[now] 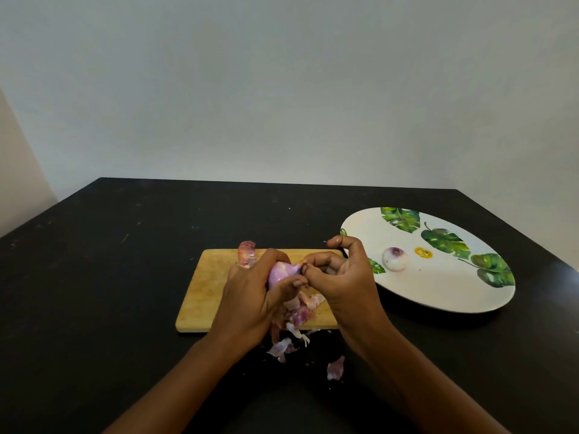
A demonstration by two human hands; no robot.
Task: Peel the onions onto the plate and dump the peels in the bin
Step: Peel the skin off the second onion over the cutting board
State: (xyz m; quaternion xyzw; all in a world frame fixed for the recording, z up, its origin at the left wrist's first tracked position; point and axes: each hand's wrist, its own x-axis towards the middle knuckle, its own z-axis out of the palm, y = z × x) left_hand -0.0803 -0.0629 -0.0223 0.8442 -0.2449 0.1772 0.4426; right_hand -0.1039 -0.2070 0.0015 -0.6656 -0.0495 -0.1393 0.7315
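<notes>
Dim, soft, even light; wall (282, 89) grey, darker toward the corners. Pale glare patch on the tabletop (565, 277) at 3 o'clock. Wide-angle bowing at frame edges; detail slightly soft throughout.

Home kitchen, wooden chopping board (206, 286), leaf-patterned plate (438, 289), dark table (109, 277)

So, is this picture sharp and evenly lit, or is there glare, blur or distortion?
Head view: light is soft and even; the plate throws only a faint shadow on the dark table. Same view: a pale glare patch sits at the table's right edge; the wide lens stretches the plate into an oval, and the held onion looks slightly soft.
</notes>
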